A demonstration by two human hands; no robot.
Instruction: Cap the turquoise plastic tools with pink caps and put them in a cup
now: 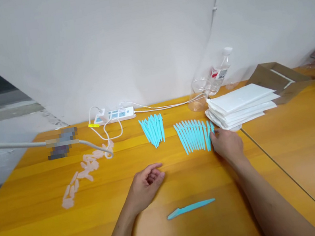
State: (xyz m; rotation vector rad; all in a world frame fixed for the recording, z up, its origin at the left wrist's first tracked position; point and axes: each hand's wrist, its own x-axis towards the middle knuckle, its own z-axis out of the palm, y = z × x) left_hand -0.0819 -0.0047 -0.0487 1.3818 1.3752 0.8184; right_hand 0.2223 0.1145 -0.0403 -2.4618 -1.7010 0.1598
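Note:
At the right end of a row of light-blue eyebrow razors (pixel 192 136), my right hand (pixel 227 144) has its fingertips closed on the last razor (pixel 211 128). My left hand (pixel 147 186) hovers or rests over the table's middle, fingers loosely curled with thumb and forefinger apart, holding nothing. A single eyebrow razor (pixel 190 208) lies crosswise on the wood between my forearms. Behind my left hand is a heaped bunch of similar razors (pixel 154 130). Small translucent pinkish caps (pixel 88 165) are strewn over the table's left side.
White padded packets (pixel 241 104) are stacked right of the row, with a cardboard box (pixel 275 80) behind. Along the wall stand a plastic bottle (pixel 221 73), a clear cup (pixel 198 97) and a power strip (pixel 115 115). A pale cable (pixel 29 143) crosses at left.

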